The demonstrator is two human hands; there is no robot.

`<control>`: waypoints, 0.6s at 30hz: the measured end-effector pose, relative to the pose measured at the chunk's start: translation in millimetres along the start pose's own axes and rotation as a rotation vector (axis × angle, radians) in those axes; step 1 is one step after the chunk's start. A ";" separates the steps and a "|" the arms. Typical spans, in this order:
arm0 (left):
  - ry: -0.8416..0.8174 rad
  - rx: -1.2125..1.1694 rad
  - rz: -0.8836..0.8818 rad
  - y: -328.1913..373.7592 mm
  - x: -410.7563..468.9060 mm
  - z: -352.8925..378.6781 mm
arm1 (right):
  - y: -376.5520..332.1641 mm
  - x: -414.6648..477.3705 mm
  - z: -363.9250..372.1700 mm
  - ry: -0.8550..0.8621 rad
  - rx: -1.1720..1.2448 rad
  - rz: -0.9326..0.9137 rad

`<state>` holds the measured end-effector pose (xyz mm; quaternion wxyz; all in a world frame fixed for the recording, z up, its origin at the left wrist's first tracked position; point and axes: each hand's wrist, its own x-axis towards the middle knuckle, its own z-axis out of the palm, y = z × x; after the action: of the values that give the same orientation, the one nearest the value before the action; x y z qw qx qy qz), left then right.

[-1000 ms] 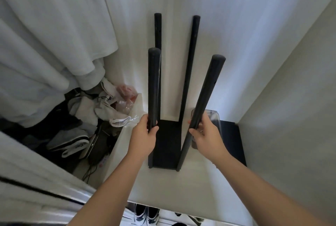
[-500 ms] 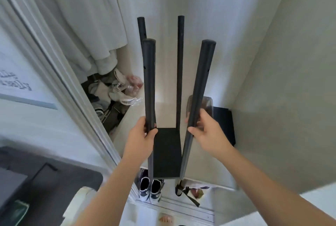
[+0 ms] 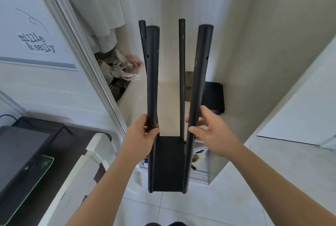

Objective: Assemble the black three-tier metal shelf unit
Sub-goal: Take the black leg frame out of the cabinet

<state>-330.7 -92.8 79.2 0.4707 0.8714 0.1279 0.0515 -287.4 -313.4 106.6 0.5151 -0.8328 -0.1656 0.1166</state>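
Two hands carry the black four-post metal shelf frame (image 3: 188,154) off the tiled floor (image 3: 181,209): my left hand (image 3: 141,134) grips its near-left tubular post (image 3: 152,80), my right hand (image 3: 211,133) curls round the near-right post (image 3: 200,80). Its flat black tier (image 3: 168,164) hangs just below both hands; far posts (image 3: 181,58) rise beyond.
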 end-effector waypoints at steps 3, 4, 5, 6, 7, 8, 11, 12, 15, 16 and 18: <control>-0.050 0.005 0.004 -3.8 -18.3 -8.6 | -7.2 -25.5 11.3 0.011 0.005 0.013; -0.067 0.006 0.008 -6.4 -23.8 -11.8 | -9.9 -34.2 15.6 0.021 0.009 0.017; -0.083 0.008 0.016 -9.9 -29.4 -15.3 | -12.6 -43.1 20.4 0.031 0.013 0.022; -0.099 0.007 0.025 -14.1 -34.9 -18.9 | -15.5 -52.4 25.8 0.044 0.015 0.027; -0.119 -0.001 0.032 -18.6 -40.8 -22.7 | -18.2 -61.6 32.0 0.059 0.018 0.036; -0.144 -0.009 0.037 -23.5 -46.9 -26.5 | -20.9 -71.4 38.8 0.075 0.025 0.050; -0.218 0.004 0.067 -40.0 -65.8 -38.1 | -27.6 -101.8 63.8 0.121 0.068 0.104; -0.241 0.008 0.079 -45.8 -71.7 -41.8 | -28.5 -112.1 73.0 0.138 0.058 0.114; -0.306 0.015 0.106 -61.7 -89.0 -50.1 | -29.8 -144.4 100.6 0.204 0.076 0.160; -0.330 0.032 0.117 -65.6 -94.5 -51.8 | -30.4 -155.9 109.0 0.230 0.094 0.176; -0.378 0.048 0.128 -72.2 -104.4 -52.6 | -32.5 -179.1 123.3 0.276 0.113 0.202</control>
<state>-454.8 -40.9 51.2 0.4611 0.8830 -0.0173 -0.0861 -501.9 -269.8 85.5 0.5645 -0.8231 -0.0018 0.0614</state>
